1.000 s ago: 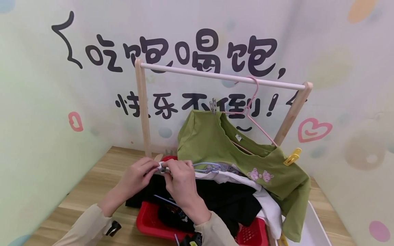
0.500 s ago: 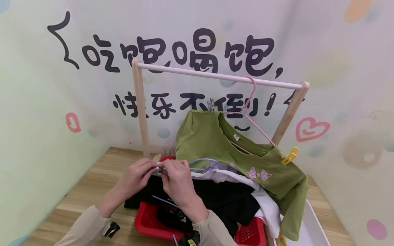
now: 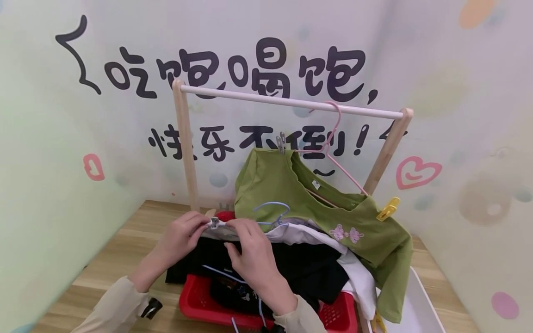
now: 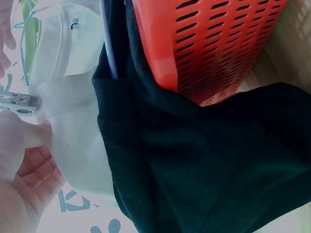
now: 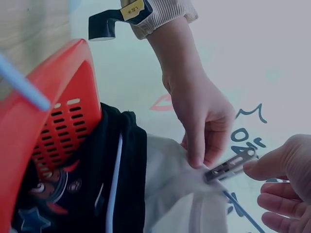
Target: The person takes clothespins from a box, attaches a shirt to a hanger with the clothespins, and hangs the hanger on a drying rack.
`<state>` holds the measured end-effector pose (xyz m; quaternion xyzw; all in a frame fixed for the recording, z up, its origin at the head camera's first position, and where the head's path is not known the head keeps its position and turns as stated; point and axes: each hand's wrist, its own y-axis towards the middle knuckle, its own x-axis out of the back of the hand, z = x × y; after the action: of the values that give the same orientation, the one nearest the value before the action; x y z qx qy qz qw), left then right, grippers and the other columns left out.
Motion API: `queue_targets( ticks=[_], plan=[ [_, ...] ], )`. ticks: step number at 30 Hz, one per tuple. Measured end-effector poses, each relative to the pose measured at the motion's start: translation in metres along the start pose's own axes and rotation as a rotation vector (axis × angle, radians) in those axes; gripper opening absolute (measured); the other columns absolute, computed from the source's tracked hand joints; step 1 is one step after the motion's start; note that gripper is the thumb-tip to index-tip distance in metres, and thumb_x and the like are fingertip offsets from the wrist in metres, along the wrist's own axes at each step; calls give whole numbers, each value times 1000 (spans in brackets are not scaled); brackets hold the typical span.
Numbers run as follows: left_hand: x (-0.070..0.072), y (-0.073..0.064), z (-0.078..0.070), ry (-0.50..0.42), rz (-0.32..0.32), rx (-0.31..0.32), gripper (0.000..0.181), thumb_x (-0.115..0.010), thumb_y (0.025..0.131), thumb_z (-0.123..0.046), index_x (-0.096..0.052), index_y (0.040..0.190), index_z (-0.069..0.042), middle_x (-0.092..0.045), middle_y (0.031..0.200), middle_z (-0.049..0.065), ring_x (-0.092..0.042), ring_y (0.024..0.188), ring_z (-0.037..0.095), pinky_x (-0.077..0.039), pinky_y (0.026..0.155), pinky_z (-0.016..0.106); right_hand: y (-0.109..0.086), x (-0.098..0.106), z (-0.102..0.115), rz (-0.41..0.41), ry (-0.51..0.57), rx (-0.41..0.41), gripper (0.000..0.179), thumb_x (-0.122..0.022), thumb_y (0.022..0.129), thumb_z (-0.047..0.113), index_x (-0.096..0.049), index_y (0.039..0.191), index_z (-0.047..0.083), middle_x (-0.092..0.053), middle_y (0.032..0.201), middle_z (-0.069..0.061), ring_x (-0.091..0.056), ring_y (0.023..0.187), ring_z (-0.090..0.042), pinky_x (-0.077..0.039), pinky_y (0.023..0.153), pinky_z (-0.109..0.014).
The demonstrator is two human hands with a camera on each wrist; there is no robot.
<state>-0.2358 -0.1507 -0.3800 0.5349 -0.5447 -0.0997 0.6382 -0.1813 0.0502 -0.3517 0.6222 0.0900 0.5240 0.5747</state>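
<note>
A metal clothes peg (image 3: 214, 223) clamps the shoulder edge of a white garment (image 4: 73, 145), over a blue hanger whose hook (image 3: 272, 203) sticks up in the head view. With thumb and fingers, my left hand (image 3: 179, 236) pinches the white cloth beside the peg. My right hand (image 3: 255, 252) is just to the peg's right, fingers loosely extended; in the right wrist view its thumb (image 5: 269, 165) overlaps the peg's handle end, and contact is unclear. Below lies a black garment (image 3: 291, 263) with another blue hanger (image 4: 108, 43) inside it.
Behind, a green top (image 3: 264, 182) hangs by a pink hanger (image 3: 329, 138) from the rack's white rail (image 3: 250, 96), with a metal peg (image 3: 281, 143) and a yellow peg (image 3: 388, 209) on it. A red basket (image 3: 200, 305) stands in front; a white tray (image 3: 410, 300) is at right.
My right hand has let go of the metal peg and shifted slightly right, its fingers spreading. The peg stays on the white garment, which my left hand still pinches. The blue hook now stands higher.
</note>
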Motion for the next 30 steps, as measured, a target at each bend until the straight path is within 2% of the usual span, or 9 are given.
queue_targets(
  ticks=[9, 15, 18, 21, 30],
  plan=[
    [1, -2, 0, 5, 26, 40, 26, -76, 66, 13, -67, 85, -1, -63, 82, 4, -59, 72, 13, -55, 65, 29, -25, 25, -8, 16, -27, -31, 40, -81, 68, 1, -62, 103, 6, -63, 99, -4, -59, 97, -18, -51, 76, -28],
    [0, -4, 2, 4, 27, 36, 26, -77, 66, 11, -67, 85, -2, -63, 83, 4, -59, 73, 13, -52, 69, 20, -40, 38, -16, 15, -38, -42, 39, -82, 67, 3, -62, 101, 7, -62, 99, -3, -58, 97, -17, -50, 78, -27],
    [0, -4, 2, -2, 33, 42, 25, -77, 66, 11, -67, 85, -2, -63, 82, 4, -59, 72, 13, -53, 67, 23, -52, 47, -19, 18, -46, -57, 40, -82, 67, 3, -62, 101, 9, -62, 100, 0, -57, 97, -15, -49, 78, -26],
    [-1, -3, 1, -4, 38, 51, 25, -77, 66, 12, -67, 85, -1, -63, 82, 5, -60, 72, 13, -55, 65, 31, -65, 57, -23, 20, -60, -83, 41, -81, 67, 2, -62, 101, 10, -61, 101, 1, -57, 96, -13, -49, 79, -24],
    [-1, 2, -1, -6, 9, 27, 29, -77, 63, 17, -67, 85, 0, -64, 82, 6, -61, 72, 15, -55, 64, 32, -86, 83, -34, -16, -147, -162, 44, -84, 63, 1, -63, 100, 10, -61, 100, 2, -57, 96, -12, -47, 80, -23]
  ],
)
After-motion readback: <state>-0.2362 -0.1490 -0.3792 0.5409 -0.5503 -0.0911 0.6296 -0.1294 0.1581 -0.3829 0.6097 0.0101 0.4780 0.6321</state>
